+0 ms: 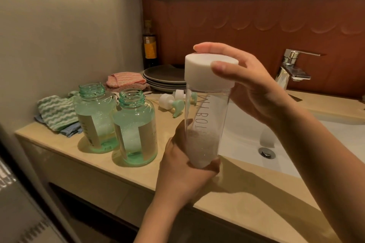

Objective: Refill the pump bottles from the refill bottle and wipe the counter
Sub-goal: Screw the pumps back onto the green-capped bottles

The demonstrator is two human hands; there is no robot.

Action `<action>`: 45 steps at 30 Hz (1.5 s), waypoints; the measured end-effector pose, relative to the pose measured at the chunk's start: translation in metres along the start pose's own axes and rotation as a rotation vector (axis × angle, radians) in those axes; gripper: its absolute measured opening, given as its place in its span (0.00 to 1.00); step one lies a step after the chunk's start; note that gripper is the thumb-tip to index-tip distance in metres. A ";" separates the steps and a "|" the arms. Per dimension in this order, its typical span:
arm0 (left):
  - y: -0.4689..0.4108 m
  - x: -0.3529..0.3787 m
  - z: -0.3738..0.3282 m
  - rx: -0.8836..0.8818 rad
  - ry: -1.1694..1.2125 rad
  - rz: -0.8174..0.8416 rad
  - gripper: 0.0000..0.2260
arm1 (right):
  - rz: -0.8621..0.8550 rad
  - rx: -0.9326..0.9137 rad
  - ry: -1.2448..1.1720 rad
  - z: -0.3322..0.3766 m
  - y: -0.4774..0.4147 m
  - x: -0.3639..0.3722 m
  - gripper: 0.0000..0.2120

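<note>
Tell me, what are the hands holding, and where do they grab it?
Both hold the clear refill bottle: the left hand grips its bottom end, and the right hand grips the white cap on top.

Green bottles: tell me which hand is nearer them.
Left. The left hand grips the clear bottle low, beside the green bottles; the right hand holds its cap, higher and farther off.

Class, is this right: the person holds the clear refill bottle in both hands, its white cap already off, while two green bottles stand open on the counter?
No: the head view shows the white cap on the refill bottle, gripped by the right hand. The left hand holds its base; the green bottles stand open.
</note>
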State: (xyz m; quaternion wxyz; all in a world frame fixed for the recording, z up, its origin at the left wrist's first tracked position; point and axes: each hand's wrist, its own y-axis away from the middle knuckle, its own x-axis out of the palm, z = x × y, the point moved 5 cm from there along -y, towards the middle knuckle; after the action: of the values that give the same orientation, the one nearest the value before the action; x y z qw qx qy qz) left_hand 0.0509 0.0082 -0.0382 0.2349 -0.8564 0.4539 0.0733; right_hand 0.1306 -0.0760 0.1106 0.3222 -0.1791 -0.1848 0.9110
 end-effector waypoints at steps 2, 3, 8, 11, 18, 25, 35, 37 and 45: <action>0.000 0.001 0.001 -0.012 -0.003 0.015 0.41 | 0.010 -0.006 -0.002 0.000 -0.001 -0.005 0.23; -0.001 0.002 0.001 -0.009 0.006 0.019 0.41 | -0.005 -0.018 0.004 0.000 -0.001 -0.008 0.24; 0.002 0.002 0.003 -0.044 0.072 -0.013 0.43 | -0.138 -0.094 0.126 0.003 0.000 -0.006 0.22; 0.003 0.002 0.004 -0.034 0.049 -0.019 0.42 | -0.201 -0.144 0.187 0.007 0.003 -0.004 0.21; 0.000 0.004 0.001 -0.041 -0.009 0.034 0.45 | -0.241 -0.123 0.228 0.010 0.009 -0.003 0.25; 0.004 0.001 0.001 -0.044 -0.090 0.003 0.38 | -0.060 0.042 0.126 -0.031 0.032 0.006 0.43; 0.017 -0.007 -0.016 0.043 -0.152 -0.168 0.49 | -0.145 0.186 0.219 -0.065 0.057 0.009 0.36; 0.032 -0.017 -0.019 0.067 -0.041 -0.311 0.44 | -0.156 0.190 0.222 -0.068 0.052 0.008 0.35; 0.026 -0.070 -0.006 0.271 -0.084 -0.769 0.33 | -0.187 0.221 0.245 -0.087 0.007 0.022 0.33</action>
State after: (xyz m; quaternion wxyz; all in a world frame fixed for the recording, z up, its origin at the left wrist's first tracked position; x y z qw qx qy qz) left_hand -0.0110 0.0451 -0.0175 0.3741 -0.9212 0.0965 -0.0455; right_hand 0.1498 -0.0478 0.0279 0.4431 -0.2341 -0.0587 0.8634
